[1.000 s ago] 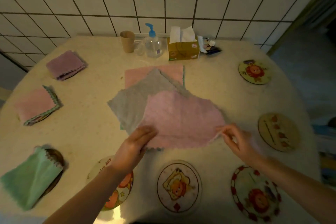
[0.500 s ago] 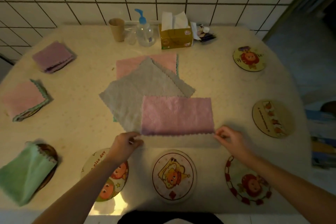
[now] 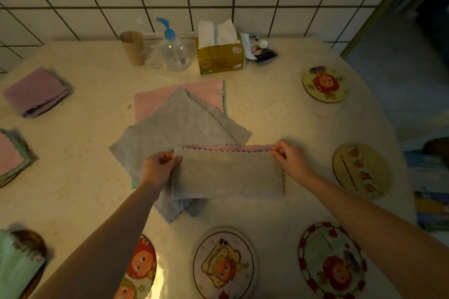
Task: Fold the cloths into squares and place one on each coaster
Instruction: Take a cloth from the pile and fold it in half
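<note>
A pink cloth with a grey back (image 3: 228,175) lies folded in half into a long strip at the table's middle. My left hand (image 3: 159,168) pinches its far left corner and my right hand (image 3: 288,159) pinches its far right corner. Beneath it lie a spread grey cloth (image 3: 175,126) and a flat pink cloth (image 3: 155,101). Bare round coasters sit in front of me (image 3: 224,264), at the front right (image 3: 332,264), under my left forearm (image 3: 141,267), at the right (image 3: 359,170) and at the far right (image 3: 324,84).
Folded cloths rest on coasters along the left: purple (image 3: 36,92), pink (image 3: 11,155) and green (image 3: 17,267). A paper cup (image 3: 132,47), a pump bottle (image 3: 173,50), a tissue box (image 3: 220,54) and small clutter (image 3: 261,52) stand by the tiled wall.
The pink cloth was pulled flat, then both hands brought its near edge over to the far edge. It now lies folded in half with the grey back up.
</note>
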Tool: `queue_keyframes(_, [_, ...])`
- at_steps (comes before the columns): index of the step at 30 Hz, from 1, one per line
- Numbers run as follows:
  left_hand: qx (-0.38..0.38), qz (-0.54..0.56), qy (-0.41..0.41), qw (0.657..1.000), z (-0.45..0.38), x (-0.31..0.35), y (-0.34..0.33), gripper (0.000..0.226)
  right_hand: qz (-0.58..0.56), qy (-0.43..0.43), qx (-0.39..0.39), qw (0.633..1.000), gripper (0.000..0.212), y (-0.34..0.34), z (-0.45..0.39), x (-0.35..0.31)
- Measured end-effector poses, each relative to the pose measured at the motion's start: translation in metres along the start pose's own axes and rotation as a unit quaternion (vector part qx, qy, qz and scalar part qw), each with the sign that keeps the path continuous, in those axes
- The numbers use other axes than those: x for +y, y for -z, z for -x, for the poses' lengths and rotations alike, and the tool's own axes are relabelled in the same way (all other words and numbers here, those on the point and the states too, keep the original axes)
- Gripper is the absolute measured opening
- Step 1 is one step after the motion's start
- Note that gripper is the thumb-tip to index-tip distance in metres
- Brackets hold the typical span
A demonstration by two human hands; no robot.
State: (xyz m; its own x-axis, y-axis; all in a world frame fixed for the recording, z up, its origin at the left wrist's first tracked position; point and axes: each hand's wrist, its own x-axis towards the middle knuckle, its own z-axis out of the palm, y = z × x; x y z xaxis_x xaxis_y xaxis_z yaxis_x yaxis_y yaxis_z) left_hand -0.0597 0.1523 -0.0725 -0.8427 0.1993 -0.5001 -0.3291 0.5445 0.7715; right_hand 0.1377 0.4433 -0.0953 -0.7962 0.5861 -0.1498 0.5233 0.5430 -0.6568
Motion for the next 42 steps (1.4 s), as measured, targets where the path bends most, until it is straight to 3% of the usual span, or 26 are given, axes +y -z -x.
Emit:
queue_keyframes(11, [-0.040,0.026,-0.008,0.999,0.000,0.000,0.003,0.020,0.027,0.050,-0.031,0.998,0.008,0.012,-0.006,-0.005])
queue_keyframes(20, [-0.019,-0.034,0.010,0.999,-0.011,0.004,-0.005,0.018,0.030,0.001,-0.047,0.998,0.009,0.008,-0.016,-0.007])
queue_keyframes(23, [0.019,-0.050,0.004,0.999,-0.012,0.007,-0.006,0.018,0.052,-0.015,-0.046,0.997,0.011,0.010,-0.017,-0.011])
queue_keyframes(25, [0.081,-0.083,-0.035,0.993,-0.002,0.007,-0.009,0.021,0.104,-0.009,-0.004,0.995,0.016,0.011,-0.011,-0.018])
queue_keyframes(27, [0.123,-0.175,-0.158,0.964,0.020,-0.002,-0.015,0.024,0.178,0.041,0.055,0.982,0.021,0.012,0.004,-0.029])
queue_keyframes(28, [0.113,-0.240,-0.256,0.930,0.035,-0.009,-0.018,0.024,0.196,0.085,0.064,0.975,0.025,0.010,0.017,-0.034])
queue_keyframes(31, [-0.035,-0.388,-0.531,0.752,0.080,-0.037,-0.026,0.033,0.235,0.242,0.005,0.941,0.043,-0.009,0.067,-0.034])
queue_keyframes(32, [-0.080,-0.423,-0.565,0.704,0.089,-0.048,-0.030,0.040,0.257,0.289,-0.017,0.922,0.052,-0.017,0.082,-0.028])
queue_keyframes(33, [-0.112,-0.454,-0.566,0.679,0.095,-0.058,-0.033,0.048,0.277,0.317,-0.044,0.906,0.061,-0.024,0.095,-0.021])
queue_keyframes(37, [-0.134,-0.530,-0.461,0.699,0.096,-0.079,-0.029,0.076,0.308,0.293,-0.101,0.899,0.078,-0.027,0.120,-0.004])
queue_keyframes(42, [-0.157,-0.547,-0.407,0.715,0.083,-0.093,0.004,0.062,0.342,0.280,-0.124,0.888,0.081,-0.015,0.122,0.000])
